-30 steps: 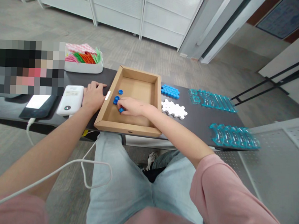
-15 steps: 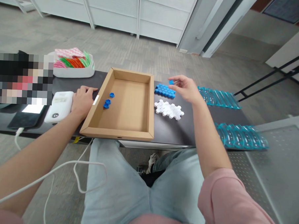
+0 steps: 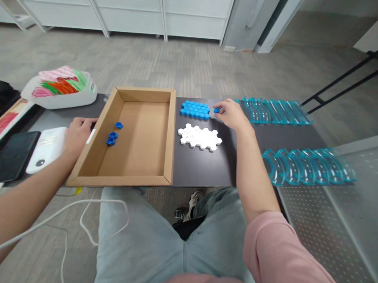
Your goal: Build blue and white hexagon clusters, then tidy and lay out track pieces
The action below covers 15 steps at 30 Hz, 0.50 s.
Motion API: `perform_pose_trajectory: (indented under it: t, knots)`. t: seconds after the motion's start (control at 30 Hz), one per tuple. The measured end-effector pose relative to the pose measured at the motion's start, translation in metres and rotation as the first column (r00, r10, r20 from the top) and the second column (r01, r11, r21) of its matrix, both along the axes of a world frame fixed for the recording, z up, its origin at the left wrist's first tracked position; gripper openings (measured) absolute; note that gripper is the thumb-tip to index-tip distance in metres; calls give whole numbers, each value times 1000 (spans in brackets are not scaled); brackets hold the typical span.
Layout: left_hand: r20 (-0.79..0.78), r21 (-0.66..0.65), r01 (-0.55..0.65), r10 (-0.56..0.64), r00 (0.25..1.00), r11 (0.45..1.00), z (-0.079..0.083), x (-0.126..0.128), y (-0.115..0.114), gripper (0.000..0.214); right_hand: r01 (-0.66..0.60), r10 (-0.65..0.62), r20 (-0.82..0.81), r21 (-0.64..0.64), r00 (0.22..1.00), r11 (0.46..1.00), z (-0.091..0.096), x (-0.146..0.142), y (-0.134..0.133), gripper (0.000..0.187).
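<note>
Right hand [image 3: 233, 114], fingers [image 3: 221, 104] pinched nearly together on a small blue hexagonal piece [image 3: 216, 110], just right of the blue hexagon cluster [image 3: 195, 109] on the dark tabletop [image 3: 206, 169], white hexagons [image 3: 199, 137] nearer the body, left hand [image 3: 78, 136] beside the cardboard box [image 3: 169, 145], fingers bent, grip unclear

Blue hexagonal tiles [image 3: 195, 109], white hexagonal tiles [image 3: 199, 137]; brown cardboard box [image 3: 121, 180]; blackish desk [image 3: 206, 169]; translucent teal plastic pieces [image 3: 307, 167]; pink-and-white checked cloth [image 3: 58, 73].
</note>
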<state>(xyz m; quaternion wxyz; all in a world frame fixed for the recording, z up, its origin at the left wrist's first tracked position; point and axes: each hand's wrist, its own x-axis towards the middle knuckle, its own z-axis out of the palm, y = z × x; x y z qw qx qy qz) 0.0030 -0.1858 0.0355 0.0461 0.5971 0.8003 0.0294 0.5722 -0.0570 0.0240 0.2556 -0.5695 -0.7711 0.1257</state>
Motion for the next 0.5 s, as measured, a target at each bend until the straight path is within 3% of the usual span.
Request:
perform_pose_trajectory:
  t: [0.17,0.33,0.43,0.5]
  knots:
    - [77,56,-94,89,993,994,-3,-3,4,70,-10,8,-37,-61,999,998,-4,-3,-3,37]
    - [177,93,-169,151,973,981,2,1,6,74,28,-26,42,-64,999,998,-1,-11,-6,39]
    - [143,57,-204,194,970,977,7,3,8,78,82,-80,82,-33,993,996,-1,-15,-7,37]
    - [22,0,-118,118,993,993,9,3,9,80,115,-114,99,-6,989,993,-3,-19,-7,34]
